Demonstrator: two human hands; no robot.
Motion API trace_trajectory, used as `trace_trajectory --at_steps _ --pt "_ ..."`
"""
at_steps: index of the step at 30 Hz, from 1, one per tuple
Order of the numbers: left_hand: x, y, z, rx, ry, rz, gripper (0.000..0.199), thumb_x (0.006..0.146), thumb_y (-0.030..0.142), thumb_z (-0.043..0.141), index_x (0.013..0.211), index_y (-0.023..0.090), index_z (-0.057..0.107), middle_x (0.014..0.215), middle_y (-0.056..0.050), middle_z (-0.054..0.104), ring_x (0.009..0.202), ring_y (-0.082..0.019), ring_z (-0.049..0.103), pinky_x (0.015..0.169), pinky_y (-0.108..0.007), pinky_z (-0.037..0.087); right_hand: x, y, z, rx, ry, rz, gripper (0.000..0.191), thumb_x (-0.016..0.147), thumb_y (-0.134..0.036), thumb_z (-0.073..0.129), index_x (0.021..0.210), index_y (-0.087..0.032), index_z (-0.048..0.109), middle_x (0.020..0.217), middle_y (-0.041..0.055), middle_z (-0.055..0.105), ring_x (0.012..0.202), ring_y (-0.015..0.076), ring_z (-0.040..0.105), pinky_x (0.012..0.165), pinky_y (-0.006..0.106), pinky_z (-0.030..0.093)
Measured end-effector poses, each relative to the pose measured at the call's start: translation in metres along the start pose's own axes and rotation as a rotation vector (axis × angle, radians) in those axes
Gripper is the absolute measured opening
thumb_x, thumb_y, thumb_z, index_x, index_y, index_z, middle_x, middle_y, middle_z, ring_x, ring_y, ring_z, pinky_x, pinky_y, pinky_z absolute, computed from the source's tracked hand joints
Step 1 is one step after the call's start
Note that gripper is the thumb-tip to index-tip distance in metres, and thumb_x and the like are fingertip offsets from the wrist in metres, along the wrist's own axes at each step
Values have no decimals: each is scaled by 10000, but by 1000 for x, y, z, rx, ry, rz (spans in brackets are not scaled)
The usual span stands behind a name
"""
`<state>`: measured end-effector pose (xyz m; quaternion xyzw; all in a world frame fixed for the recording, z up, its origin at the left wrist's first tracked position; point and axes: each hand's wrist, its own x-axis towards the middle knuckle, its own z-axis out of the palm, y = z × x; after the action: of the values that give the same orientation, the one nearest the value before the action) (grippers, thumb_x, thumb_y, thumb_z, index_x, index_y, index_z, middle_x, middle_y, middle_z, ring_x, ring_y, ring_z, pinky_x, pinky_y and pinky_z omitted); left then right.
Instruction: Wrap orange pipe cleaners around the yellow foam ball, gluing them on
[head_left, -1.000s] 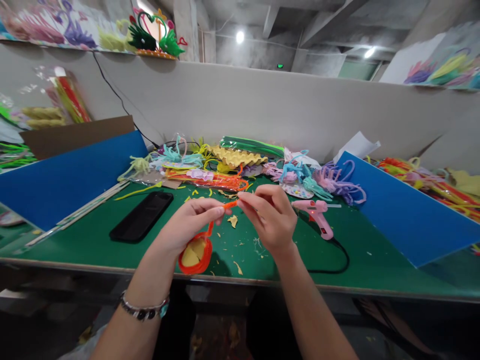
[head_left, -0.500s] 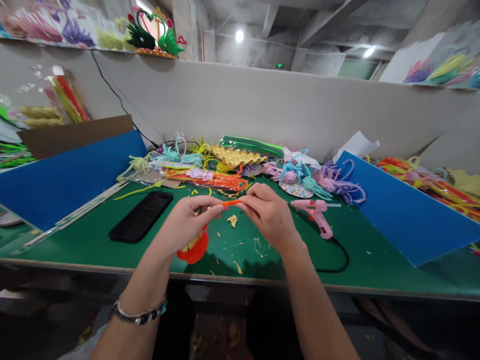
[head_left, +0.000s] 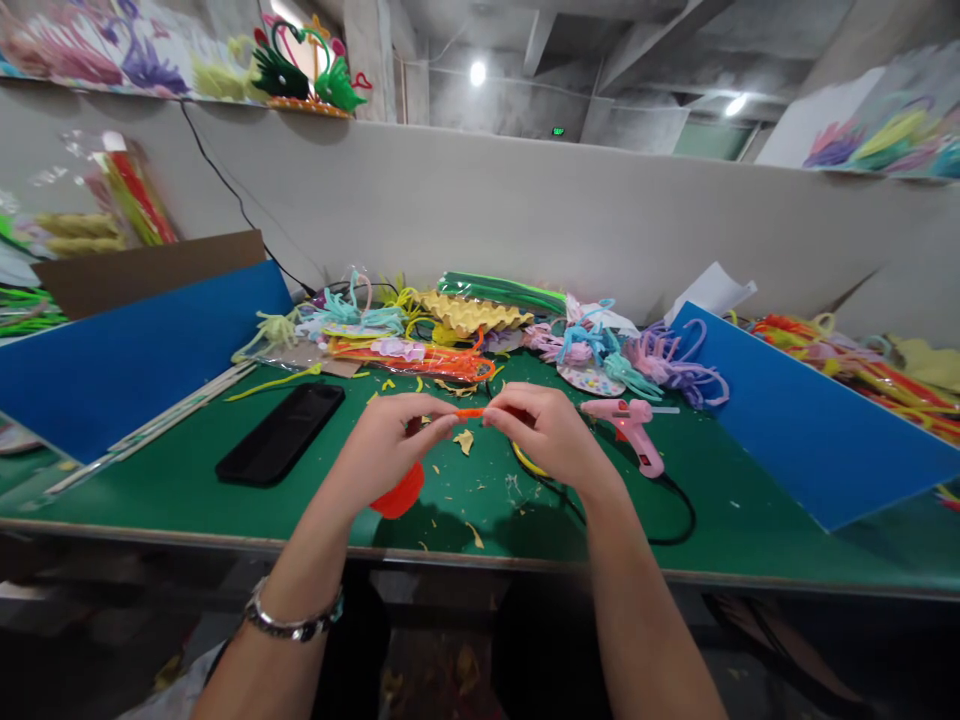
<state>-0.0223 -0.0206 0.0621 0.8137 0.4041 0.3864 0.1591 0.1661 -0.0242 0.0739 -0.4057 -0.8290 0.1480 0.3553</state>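
"Hands first, please: where are they, and what do they hold?"

"Left hand [head_left: 397,440] and right hand [head_left: 551,430] face each other above the green table [head_left: 480,548], fingertips close but apart. Each pinches the same fuzzy orange strand [head_left: 470,413] between thumb and fingers."

"Which way does the strand run?"

"Side to side, nearly level, from the left fingertips to the right ones. Only a short stretch shows, like a small bridge in the gap; the fingers hide the rest, so I cannot tell where its ends are."

"Is one hand nearer to it?"

"Neither; both are touching it. A rounded orange piece [head_left: 400,494] is different: it appears just below the left hand, on the wearer's side of the strand, and well away from the right hand. The left hand covers its upper part, so any join to the strand is hidden."

"What is around them?"

"Beyond the left wrist lies a black phone-shaped object [head_left: 281,435], slanting away. Just outside the right hand is a pink glue gun [head_left: 634,425], nozzle toward that hand. A yellow curved strand [head_left: 529,460] peeks from under the right hand. Farther back, opposite the gap, sits an orange bundle [head_left: 420,355]."
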Motion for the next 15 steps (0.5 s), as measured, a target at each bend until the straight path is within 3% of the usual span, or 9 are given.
trace_trajectory --at_steps 2,4,8,11,15 --pt "1 1 1 -50 -10 -62 277 800 360 512 663 188 681 609 -1 689 509 -114 545 456 -194 379 -1 -1 -1 -60 28 30 135 839 -302 539 822 -178 591 652 -21 553 552 95 449 545 218 325" --pt "1 1 1 -78 9 -98 273 788 358 525 635 181 667 590 5 678 490 -108 522 448 -191 372 -2 -2 0 -127 55 48 140 842 -310 537 886 -182 570 647 -26 549 530 95 436 536 219 320" --pt "0 2 2 -56 51 -109 286 805 360 512 643 168 649 589 1 671 490 -109 525 461 -195 376 -1 -4 3 -237 131 -9 227 883 -328 469 717 -178 507 663 -3 526 588 109 442 552 226 303" --pt "0 1 3 45 74 -42 285 830 359 501 695 165 660 621 -10 685 524 -123 564 497 -210 384 0 -6 4 -235 168 -22 245 891 -316 460 689 -178 483 687 7 512 633 118 443 579 232 304" --pt "-1 -3 7 312 162 114 243 862 309 493 765 183 676 700 -20 720 606 -143 616 577 -251 362 1 -7 4 -108 124 47 238 877 -252 476 651 -183 443 629 -27 454 589 98 401 558 226 280"
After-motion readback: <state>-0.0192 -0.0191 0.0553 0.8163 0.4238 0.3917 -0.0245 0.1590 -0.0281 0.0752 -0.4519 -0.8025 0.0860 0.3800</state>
